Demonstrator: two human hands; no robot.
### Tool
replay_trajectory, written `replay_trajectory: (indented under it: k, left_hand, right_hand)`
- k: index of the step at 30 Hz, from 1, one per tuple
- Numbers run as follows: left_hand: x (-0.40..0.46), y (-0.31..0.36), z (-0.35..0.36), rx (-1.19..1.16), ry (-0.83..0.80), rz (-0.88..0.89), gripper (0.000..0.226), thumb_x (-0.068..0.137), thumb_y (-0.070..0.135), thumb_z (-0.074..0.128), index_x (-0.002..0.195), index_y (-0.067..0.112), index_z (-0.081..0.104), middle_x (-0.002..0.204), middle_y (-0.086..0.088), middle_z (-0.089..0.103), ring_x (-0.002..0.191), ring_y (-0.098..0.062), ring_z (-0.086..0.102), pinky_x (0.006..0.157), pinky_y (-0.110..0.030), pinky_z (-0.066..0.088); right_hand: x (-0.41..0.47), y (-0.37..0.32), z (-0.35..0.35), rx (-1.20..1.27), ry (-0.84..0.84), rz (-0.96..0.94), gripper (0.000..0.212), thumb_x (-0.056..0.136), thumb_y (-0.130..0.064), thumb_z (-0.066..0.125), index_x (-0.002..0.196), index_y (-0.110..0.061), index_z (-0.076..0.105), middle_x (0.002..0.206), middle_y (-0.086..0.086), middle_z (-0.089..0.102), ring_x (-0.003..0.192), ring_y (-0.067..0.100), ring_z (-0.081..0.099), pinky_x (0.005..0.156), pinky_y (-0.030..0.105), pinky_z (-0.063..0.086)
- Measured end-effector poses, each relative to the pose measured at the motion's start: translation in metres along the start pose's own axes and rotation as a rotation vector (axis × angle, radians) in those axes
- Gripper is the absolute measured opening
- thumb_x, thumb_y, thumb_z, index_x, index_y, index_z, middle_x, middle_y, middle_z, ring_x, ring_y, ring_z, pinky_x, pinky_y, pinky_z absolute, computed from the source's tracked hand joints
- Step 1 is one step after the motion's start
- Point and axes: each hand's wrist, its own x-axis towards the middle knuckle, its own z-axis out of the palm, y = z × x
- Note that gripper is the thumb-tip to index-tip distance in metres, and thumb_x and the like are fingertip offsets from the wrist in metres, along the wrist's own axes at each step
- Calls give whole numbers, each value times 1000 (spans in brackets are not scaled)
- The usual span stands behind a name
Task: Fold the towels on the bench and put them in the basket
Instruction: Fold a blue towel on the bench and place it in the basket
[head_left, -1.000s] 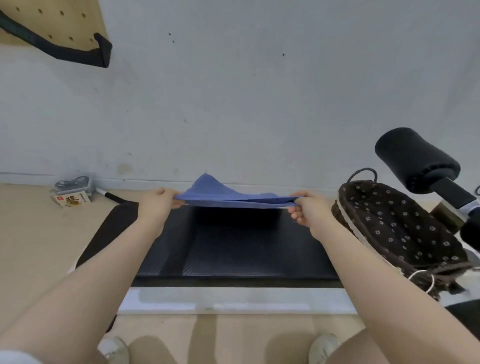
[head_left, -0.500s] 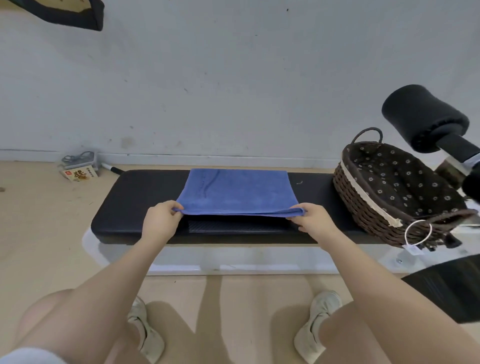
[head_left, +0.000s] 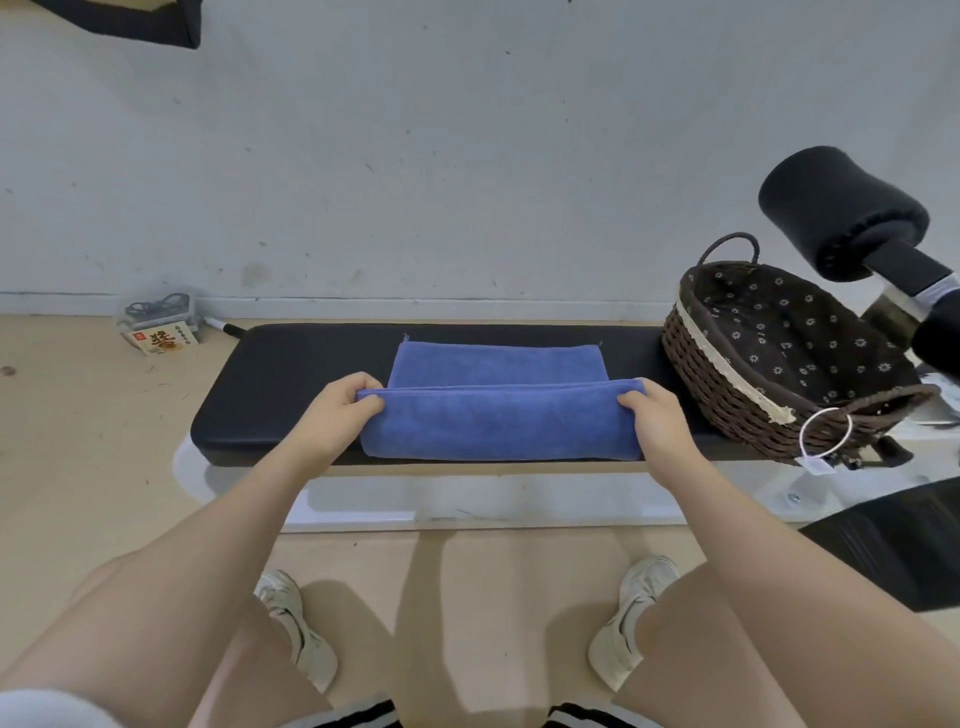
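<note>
A blue towel (head_left: 498, 410) lies on the black padded bench (head_left: 291, 374), its near part turned over toward the back so a fold runs along the front. My left hand (head_left: 340, 410) pinches the folded flap's left corner. My right hand (head_left: 654, 415) pinches its right corner. Both corners sit partway across the towel, and a strip of the lower layer still shows behind them. A dark wicker basket (head_left: 727, 384) with a flower-print lining stands on the bench's right end, with nothing visible inside.
A black foam roller pad (head_left: 841, 213) on a metal arm juts over the basket from the right. A small box and a plastic container (head_left: 161, 327) lie on the wooden floor at the back left by the white wall. My shoes and knees are below the bench.
The towel went from being held up in the air to lying flat on the bench. Both hands then carried its near edge over toward the back, making a fold.
</note>
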Motion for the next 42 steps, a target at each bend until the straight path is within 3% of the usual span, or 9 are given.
replay_trajectory:
  k: [6, 12, 22, 26, 29, 33, 37, 39, 42]
  left_hand:
    - [14, 1, 12, -261, 84, -92, 18, 95, 25, 50, 105, 14, 61, 101, -2, 67, 94, -18, 64, 81, -36, 54]
    - [58, 14, 24, -414, 165, -148, 15, 95, 25, 50, 96, 19, 64, 97, -2, 70, 89, -19, 66, 83, -37, 52]
    - [136, -1, 37, 111, 166, -146, 19, 98, 21, 37, 103, 10, 52, 92, -6, 55, 81, -20, 49, 59, -26, 36]
    - [147, -5, 45, 259, 201, -102, 17, 97, 21, 36, 101, 10, 49, 83, -8, 55, 72, -23, 51, 61, -33, 39]
    - [151, -5, 48, 369, 219, -103, 20, 98, 23, 34, 105, 9, 47, 80, -11, 56, 69, -27, 51, 56, -34, 38]
    - [146, 3, 52, 582, 279, -79, 25, 97, 22, 39, 114, 3, 43, 100, -17, 59, 79, -33, 53, 62, -37, 40]
    - [136, 4, 67, 858, 384, 428, 31, 77, 3, 60, 108, -2, 59, 120, -23, 58, 99, -40, 60, 78, -44, 49]
    - [129, 5, 82, 837, 221, 622, 33, 78, 6, 47, 107, -3, 63, 125, -26, 56, 107, -42, 59, 87, -47, 49]
    - [110, -2, 94, 803, -143, 416, 62, 91, 32, 14, 144, 3, 26, 154, -14, 22, 143, -26, 21, 116, -37, 17]
  right_hand:
    - [16, 11, 3, -63, 21, 21, 18, 88, -13, 49, 95, 0, 60, 89, 11, 64, 83, 25, 55, 72, 37, 44]
    - [52, 1, 7, -182, 79, -76, 22, 98, -20, 40, 105, -11, 59, 100, 7, 63, 90, 22, 58, 76, 36, 46]
    - [121, 0, 26, -497, 31, -26, 27, 96, -22, 44, 89, 2, 56, 79, 12, 55, 70, 23, 47, 62, 33, 36]
    - [137, 1, 31, -618, 82, -2, 33, 97, -24, 40, 66, -13, 40, 64, 1, 44, 57, 16, 40, 49, 29, 26]
    - [140, 6, 35, -722, 116, -13, 25, 97, -28, 42, 78, -13, 49, 73, 2, 52, 65, 20, 50, 50, 28, 31]
    - [125, 2, 45, -956, 179, -46, 29, 97, -30, 43, 115, -8, 49, 111, 12, 55, 93, 30, 56, 67, 37, 44]
    - [97, -13, 73, -1149, 127, -452, 37, 95, -17, 43, 131, -7, 48, 143, 13, 42, 128, 32, 41, 103, 42, 33]
    - [76, -19, 103, -1041, -134, -569, 41, 97, -15, 39, 137, -7, 44, 152, 11, 31, 142, 27, 24, 116, 39, 16]
    - [52, -12, 141, -982, -370, -572, 50, 101, -22, 30, 148, -9, 20, 158, 5, 14, 147, 17, 9, 120, 30, 6]
